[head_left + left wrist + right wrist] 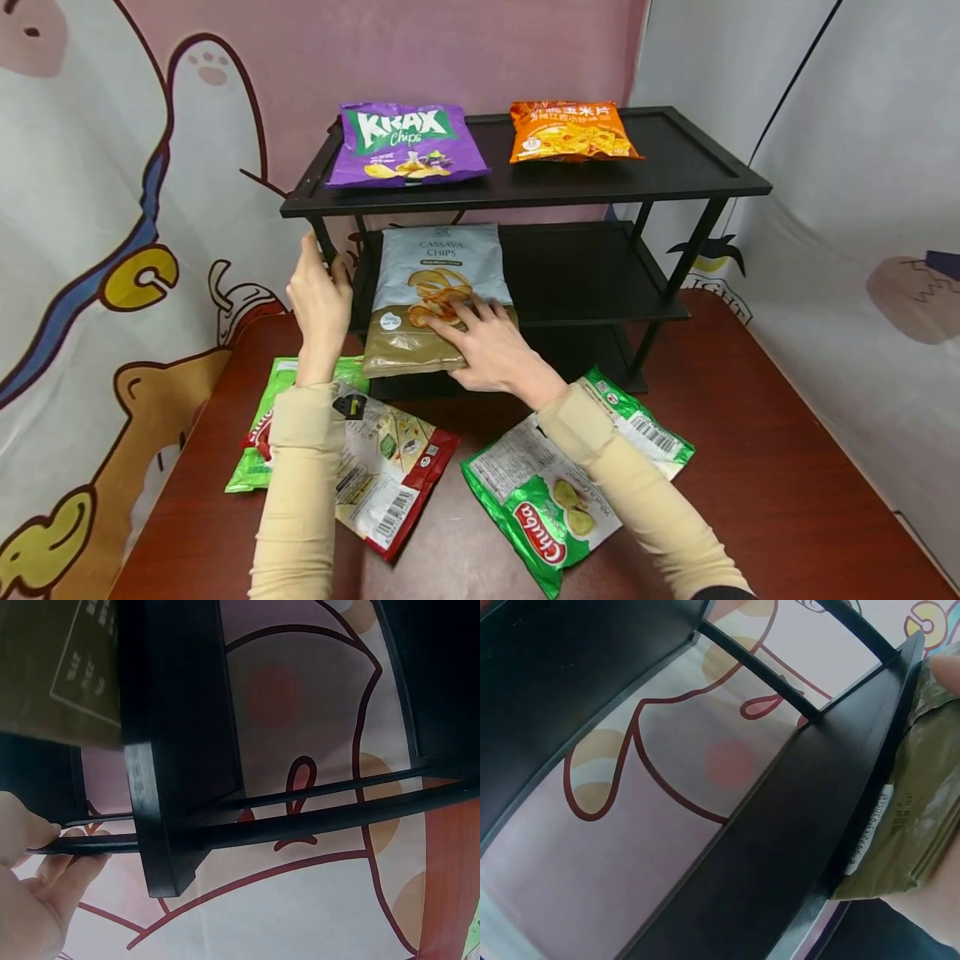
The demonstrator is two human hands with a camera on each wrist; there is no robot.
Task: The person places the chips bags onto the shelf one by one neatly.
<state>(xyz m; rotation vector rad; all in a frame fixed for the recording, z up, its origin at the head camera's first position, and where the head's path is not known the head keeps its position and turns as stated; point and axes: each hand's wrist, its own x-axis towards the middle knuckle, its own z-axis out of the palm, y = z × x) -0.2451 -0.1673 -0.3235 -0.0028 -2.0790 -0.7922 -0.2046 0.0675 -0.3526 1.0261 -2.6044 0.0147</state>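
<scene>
A silver-and-gold bag of cassava chips point(438, 250) lies on the middle shelf point(577, 275) at its left end, its lower part sticking out past the front edge. My right hand point(498, 350) rests on the bag's front with fingers spread over the printed chips. In the right wrist view, the bag's olive end point(900, 825) overhangs the shelf beside that hand. At the rack's left side, my left hand point(321, 304) holds the thin black post point(97, 844), thumb and fingers around it in the left wrist view.
On the top shelf point(495, 192) lie a purple chip bag point(408, 154) and an orange bag point(573, 133). Green bags point(281, 375) point(540, 508) point(645, 417) and a red-and-white bag point(390, 467) lie on the brown table point(795, 467) before the rack.
</scene>
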